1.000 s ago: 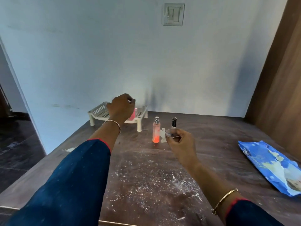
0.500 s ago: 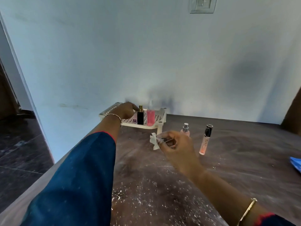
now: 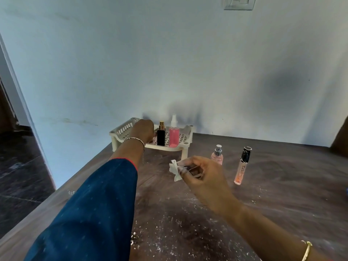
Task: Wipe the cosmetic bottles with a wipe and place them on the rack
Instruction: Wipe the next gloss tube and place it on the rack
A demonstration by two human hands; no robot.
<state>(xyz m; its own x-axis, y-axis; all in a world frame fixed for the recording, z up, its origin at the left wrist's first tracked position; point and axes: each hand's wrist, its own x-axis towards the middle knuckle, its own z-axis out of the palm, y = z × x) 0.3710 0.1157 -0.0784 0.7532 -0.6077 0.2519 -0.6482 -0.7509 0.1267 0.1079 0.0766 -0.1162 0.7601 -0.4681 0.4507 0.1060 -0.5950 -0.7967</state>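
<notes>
Head view: the left hand (image 3: 144, 131) reaches onto the white rack (image 3: 188, 131), fingers curled down just beside the black bottle (image 3: 161, 138); whether it grips anything beneath them I cannot tell. The pink spray bottle (image 3: 174, 137) stands upright next to the black one. The right hand (image 3: 204, 178) pinches the wipe (image 3: 174, 169) above the table (image 3: 282, 194), near the small pink bottle (image 3: 217, 157) and the gloss tube (image 3: 242, 169), both upright and not yet racked. To finish this placing well, I would release gently, lift the hand straight up and avoid nudging the neighbouring bottles
</notes>
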